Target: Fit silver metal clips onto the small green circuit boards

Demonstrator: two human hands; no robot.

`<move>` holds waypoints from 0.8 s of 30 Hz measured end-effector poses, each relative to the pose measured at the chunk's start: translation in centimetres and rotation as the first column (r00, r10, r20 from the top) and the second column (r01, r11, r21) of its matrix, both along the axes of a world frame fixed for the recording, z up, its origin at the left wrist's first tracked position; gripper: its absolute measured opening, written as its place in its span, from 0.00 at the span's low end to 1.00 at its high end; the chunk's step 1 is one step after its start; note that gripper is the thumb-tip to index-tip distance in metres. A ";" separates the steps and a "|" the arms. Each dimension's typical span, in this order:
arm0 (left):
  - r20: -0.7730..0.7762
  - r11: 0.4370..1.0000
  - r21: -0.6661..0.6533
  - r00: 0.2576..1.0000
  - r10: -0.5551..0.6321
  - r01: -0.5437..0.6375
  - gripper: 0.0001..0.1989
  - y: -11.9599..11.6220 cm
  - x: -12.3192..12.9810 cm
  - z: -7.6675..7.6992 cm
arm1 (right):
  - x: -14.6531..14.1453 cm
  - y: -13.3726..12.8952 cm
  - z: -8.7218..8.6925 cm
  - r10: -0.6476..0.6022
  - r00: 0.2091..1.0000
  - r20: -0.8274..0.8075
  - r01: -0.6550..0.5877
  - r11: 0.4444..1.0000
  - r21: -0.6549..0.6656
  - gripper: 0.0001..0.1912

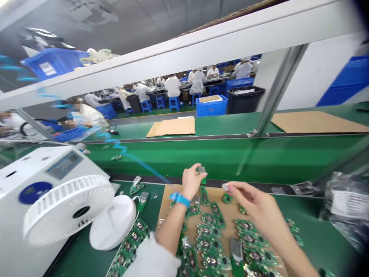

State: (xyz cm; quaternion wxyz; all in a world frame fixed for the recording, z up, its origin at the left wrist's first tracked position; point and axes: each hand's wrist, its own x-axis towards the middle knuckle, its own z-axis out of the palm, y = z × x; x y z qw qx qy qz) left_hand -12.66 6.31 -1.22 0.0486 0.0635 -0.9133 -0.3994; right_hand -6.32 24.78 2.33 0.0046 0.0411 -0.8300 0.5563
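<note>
My left hand (192,181), with a blue band (180,199) at the wrist, pinches a small green board with a grey part (201,169) over the far edge of a cardboard sheet (169,192). To its right, my right hand (248,196) holds a small pale round piece (225,187) between thumb and finger. The two hands are apart. Several green circuit boards (208,231) lie in rows on the cardboard below them. A board with a grey display part (236,249) rests among the rows.
A white fan (69,211) and a white machine (17,184) stand at the left. More boards (131,244) lie beside the fan. Plastic bags (346,204) sit at the right. A green belt (173,154) and metal post (281,88) are beyond; people work behind.
</note>
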 end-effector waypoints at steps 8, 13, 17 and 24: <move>0.022 0.874 -0.477 0.993 0.114 -0.089 0.28 -2.1 2.2 -0.1 | 0.9 1.7 2.4 0.021 1.000 0.006 -0.021 0.999 0.047 0.23; 0.133 0.777 -0.625 0.969 0.206 -0.079 0.19 -8.7 12.9 0.9 | 1.2 1.2 2.9 0.071 0.994 -0.083 -0.066 0.996 0.067 0.20; 0.222 0.704 -0.698 0.893 0.392 -0.136 0.19 -12.1 17.9 -0.9 | 1.7 0.6 2.7 0.120 0.988 -0.092 -0.115 0.992 0.059 0.20; 0.218 0.776 -0.602 0.895 0.390 -0.191 0.06 -12.0 18.0 -3.3 | 2.2 0.7 2.6 0.133 0.991 -0.030 -0.133 0.991 -0.018 0.18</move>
